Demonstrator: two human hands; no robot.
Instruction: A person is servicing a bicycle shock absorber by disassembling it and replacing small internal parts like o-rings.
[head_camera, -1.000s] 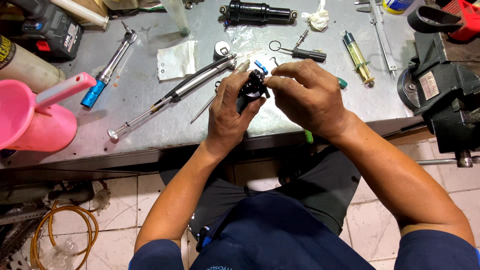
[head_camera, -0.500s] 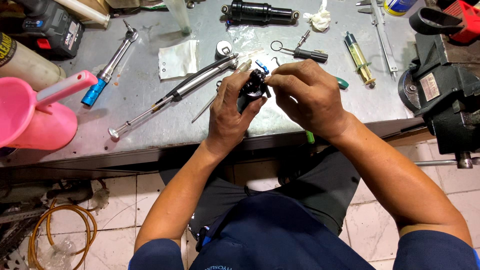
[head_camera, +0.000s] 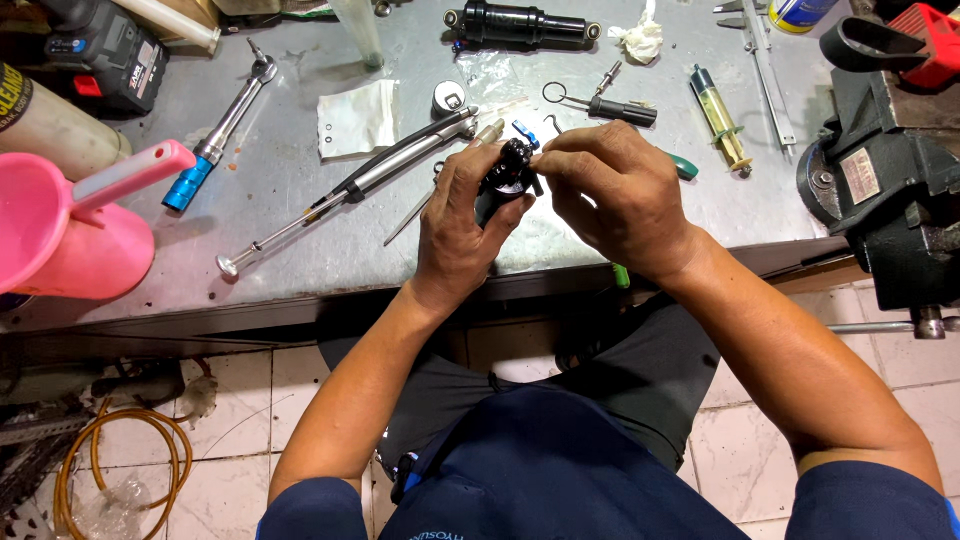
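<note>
A small black part (head_camera: 507, 178) is gripped in the left hand (head_camera: 462, 232) above the front edge of the grey bench (head_camera: 300, 250). The right hand (head_camera: 618, 200) is pinched narrow at the part's top; what sits between its fingertips cannot be told.

Risks, as judged: the part is held over the bench edge, so a slipped grip could send it to the tiled floor (head_camera: 250, 400). Anything small at the fingertips could be lost among the tools close by, such as the long rod (head_camera: 345, 190). Residue on the bench could make fingers slippery.

Labels and packages: a white can with a dark printed band (head_camera: 45, 120) is seen far left, behind a pink jug (head_camera: 70, 235). A blue and yellow labelled can (head_camera: 800, 12) is cut off at the top. A pale rectangular plate (head_camera: 860, 176) is fixed on the black vise (head_camera: 890, 200). A clear plastic bag (head_camera: 488, 72) lies by the black shock absorber (head_camera: 522, 24).
</note>
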